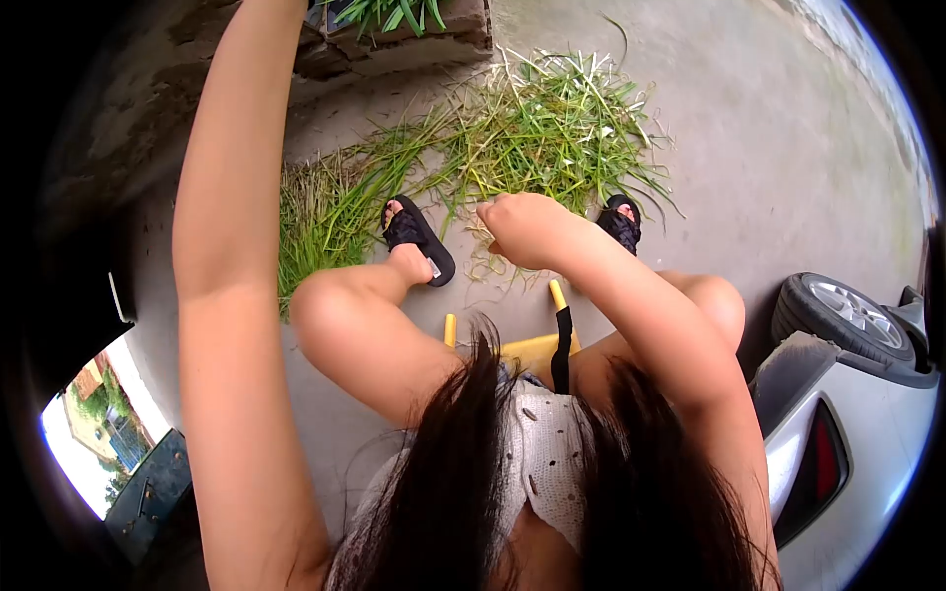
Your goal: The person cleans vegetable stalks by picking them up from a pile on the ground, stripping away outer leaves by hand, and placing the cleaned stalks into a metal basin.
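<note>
My left arm (236, 207) stretches up to the top edge, and its hand lies beyond the frame. Close to where that arm leaves the view, long green leaves (399, 12) rest on a brick ledge (424, 54). My right hand (517, 229) hovers between my knees with its fingers curled closed; whatever they may hold is hidden. Beyond it, a loose pile of cut green stalks and leaves (552, 133) covers the ground. More long blades (330, 212) spread to the left of the pile.
My feet wear black sandals (430, 246) near the pile's front edge. Beneath me is a yellow seat (532, 353) with a black strap (563, 345). At the right stands a silver car (867, 443) with a wheel (855, 313). A dark green metal panel (150, 492) is at lower left.
</note>
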A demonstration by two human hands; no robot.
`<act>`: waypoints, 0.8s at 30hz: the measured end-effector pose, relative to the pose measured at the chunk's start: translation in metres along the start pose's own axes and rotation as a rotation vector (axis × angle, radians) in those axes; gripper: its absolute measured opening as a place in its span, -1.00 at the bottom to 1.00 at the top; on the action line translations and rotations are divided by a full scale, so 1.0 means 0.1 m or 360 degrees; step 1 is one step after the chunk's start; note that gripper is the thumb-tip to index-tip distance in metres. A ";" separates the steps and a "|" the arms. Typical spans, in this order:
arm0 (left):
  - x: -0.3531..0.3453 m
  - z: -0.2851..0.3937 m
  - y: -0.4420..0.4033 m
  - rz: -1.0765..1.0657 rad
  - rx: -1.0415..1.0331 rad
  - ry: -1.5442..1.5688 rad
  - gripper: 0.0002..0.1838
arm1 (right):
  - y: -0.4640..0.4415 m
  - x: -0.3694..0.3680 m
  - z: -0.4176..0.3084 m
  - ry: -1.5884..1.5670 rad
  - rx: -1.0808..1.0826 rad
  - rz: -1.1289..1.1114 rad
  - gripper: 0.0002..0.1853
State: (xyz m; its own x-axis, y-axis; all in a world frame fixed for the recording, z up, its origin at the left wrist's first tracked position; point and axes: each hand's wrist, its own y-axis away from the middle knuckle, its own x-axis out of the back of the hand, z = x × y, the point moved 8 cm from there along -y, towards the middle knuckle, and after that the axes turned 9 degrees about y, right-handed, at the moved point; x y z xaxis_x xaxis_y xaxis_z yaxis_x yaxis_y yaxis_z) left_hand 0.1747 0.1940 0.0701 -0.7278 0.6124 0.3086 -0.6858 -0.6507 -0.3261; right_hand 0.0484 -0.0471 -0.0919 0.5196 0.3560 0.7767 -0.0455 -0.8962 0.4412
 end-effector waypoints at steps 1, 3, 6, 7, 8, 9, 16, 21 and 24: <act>-0.18 0.16 0.30 -0.0115 -0.0040 -0.0051 -0.44 | -0.11 -0.10 0.12 0.0047 -0.0051 -0.0093 -0.79; -0.59 0.27 0.96 -0.0725 0.0273 -0.0016 -0.41 | -0.33 -0.33 0.47 -0.0154 -0.0175 0.0002 -0.81; -0.71 0.27 1.55 -0.0813 -0.0459 -0.0395 -0.59 | -0.63 -1.00 1.42 -0.0169 -0.0559 -0.0454 -0.73; -0.82 0.15 1.72 -0.1262 -0.0180 -0.0605 -0.58 | -0.62 -0.99 1.62 -0.0106 -0.0714 -0.0525 -0.72; -0.84 0.02 1.98 -0.1714 0.0127 -0.0803 -0.56 | -0.60 -0.99 1.83 -0.0042 -0.0866 -0.0601 -0.71; -0.81 -0.10 2.09 -0.1852 0.0258 -0.0885 -0.58 | -0.75 -1.06 2.03 -0.0114 -0.0967 -0.0359 -0.68; -0.54 -0.39 2.28 -0.1701 0.0420 -0.0807 -0.70 | -1.58 -1.50 2.62 0.0029 -0.0969 0.0048 -0.48; -0.52 -0.46 2.20 -0.1686 0.0445 -0.0876 -0.70 | -1.94 -1.53 2.72 0.0140 -0.0990 -0.0021 -0.48; -0.48 -0.54 2.17 -0.1617 0.0445 -0.0862 -0.73 | -1.88 -1.27 2.59 0.0054 -0.0835 0.0287 -0.65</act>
State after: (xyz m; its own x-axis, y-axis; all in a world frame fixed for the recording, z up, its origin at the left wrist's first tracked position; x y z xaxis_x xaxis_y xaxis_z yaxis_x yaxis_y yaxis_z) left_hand 0.0605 0.0474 -0.0641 0.2917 0.6792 0.6735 -0.8764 -0.0923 0.4726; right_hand 0.2123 0.0074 -0.3895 0.4369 0.2255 0.8708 -0.5546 -0.6947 0.4581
